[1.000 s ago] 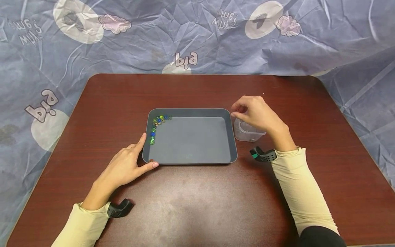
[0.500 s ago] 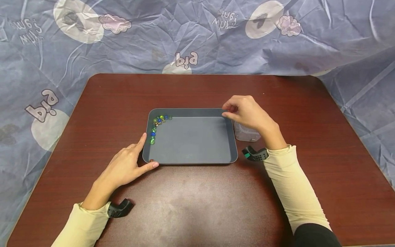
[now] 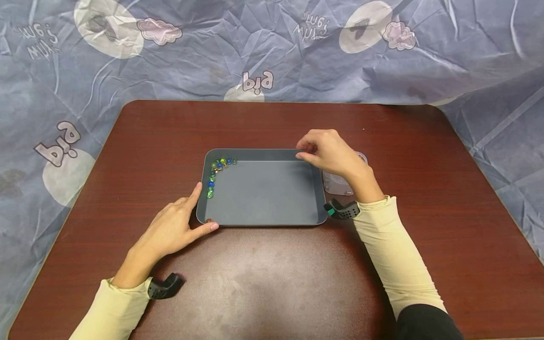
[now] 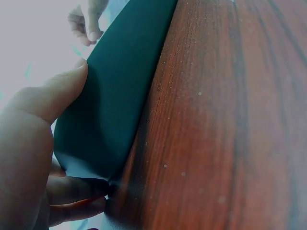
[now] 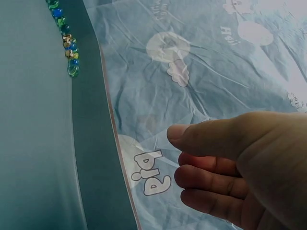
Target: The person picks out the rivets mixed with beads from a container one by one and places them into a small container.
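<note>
On my brown table (image 3: 272,269) sits the grey tray (image 3: 263,193); my left hand (image 3: 170,226), fingers and thumb spread, touches its near left corner, while my right hand (image 3: 333,153) hovers by its far right corner, thumb and loosely bent fingers apart. Just right stands a clear box (image 3: 335,184); glass marbles (image 3: 211,184) line the tray's far left corner.

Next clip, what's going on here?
A person's left hand rests against the near left corner of a grey tray. The right hand, holding nothing visible, is near the far right corner. Shiny marbles gather mostly around the far left corner; a clear plastic box sits to the tray's right, partly hidden.
</note>
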Tool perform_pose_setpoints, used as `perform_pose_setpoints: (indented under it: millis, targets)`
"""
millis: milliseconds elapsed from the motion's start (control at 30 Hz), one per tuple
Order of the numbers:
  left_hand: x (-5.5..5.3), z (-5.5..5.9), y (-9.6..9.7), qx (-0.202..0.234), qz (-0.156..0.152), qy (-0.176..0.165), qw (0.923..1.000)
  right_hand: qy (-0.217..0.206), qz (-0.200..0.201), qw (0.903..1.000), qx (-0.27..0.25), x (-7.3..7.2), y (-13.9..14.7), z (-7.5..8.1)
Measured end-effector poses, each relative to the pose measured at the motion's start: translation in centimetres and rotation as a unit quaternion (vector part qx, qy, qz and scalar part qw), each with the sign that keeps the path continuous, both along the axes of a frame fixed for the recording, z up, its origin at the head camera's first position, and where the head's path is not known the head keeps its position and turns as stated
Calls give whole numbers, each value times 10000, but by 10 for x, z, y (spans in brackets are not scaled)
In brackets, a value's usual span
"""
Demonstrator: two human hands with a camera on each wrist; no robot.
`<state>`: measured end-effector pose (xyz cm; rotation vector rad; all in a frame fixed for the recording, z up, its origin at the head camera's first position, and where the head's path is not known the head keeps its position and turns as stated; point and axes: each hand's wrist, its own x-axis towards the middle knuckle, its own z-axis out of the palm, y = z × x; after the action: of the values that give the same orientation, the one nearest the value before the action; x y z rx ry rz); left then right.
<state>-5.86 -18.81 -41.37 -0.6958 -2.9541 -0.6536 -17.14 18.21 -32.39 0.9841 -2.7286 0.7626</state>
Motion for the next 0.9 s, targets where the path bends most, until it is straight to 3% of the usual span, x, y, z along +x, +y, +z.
perform_pose_setpoints:
  millis: [900]
  targets:
    - [0, -1, -1, -7, -19, -16, 10000, -303, 78, 9995, -83, -11, -34, -3]
